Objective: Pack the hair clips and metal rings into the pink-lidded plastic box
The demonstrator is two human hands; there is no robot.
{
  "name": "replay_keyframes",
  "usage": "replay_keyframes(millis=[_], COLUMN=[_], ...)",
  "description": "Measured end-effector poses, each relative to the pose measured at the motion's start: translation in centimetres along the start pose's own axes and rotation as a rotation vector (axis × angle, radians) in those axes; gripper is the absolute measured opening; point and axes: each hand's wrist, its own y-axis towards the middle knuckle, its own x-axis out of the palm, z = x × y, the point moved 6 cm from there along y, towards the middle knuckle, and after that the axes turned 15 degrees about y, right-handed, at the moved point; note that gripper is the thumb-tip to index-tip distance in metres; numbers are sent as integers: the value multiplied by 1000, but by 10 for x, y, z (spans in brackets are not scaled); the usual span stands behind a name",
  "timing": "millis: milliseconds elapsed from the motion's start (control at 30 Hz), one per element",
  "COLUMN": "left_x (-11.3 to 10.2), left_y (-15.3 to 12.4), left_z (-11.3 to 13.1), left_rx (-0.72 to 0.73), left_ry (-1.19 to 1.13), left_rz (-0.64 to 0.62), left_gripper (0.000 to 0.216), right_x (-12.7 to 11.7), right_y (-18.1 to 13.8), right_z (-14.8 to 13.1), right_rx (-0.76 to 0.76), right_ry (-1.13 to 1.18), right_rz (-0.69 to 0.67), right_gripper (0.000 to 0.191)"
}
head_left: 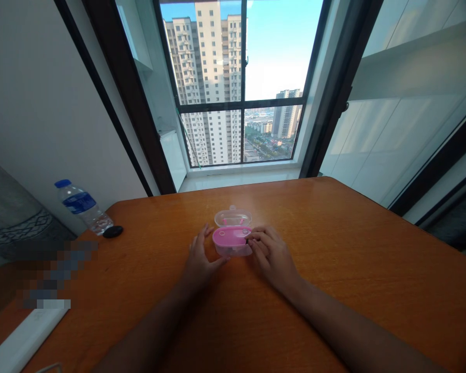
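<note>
A small oval plastic case [230,237], pink on top with a see-through lower body, sits on the table in front of me. Its clear lid [233,217] stands open on the far side. My left hand [202,256] curves around the case's left end, fingers apart, the thumb tip by its front lower edge; whether it touches is hard to tell. At the right end, my right hand [270,251] has thumb and fingertips pinched together against the case. A tiny dark piece [247,241] shows at those fingertips, too small to name.
On the left of the brown wooden table [345,290] stand a water bottle [83,207] with a blue cap and a black round object [113,231]. A long white bar [31,331] lies at the near left, beside a blurred patch. Beyond the far edge is a window [243,103].
</note>
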Motion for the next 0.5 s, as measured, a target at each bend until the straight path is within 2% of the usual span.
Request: replay_keyframes(millis=[133, 500], left_x=[7, 9], left_y=[-2, -9], left_z=[-2, 21], left_rx=[-22, 87], left_ry=[-5, -227], left_rz=[-104, -186], left_gripper=[93, 83], right_x=[-3, -8], right_y=[0, 4], right_z=[6, 10], right_rx=[6, 54], right_ry=[-87, -229], right_rz=[38, 78], right_gripper=[18, 10])
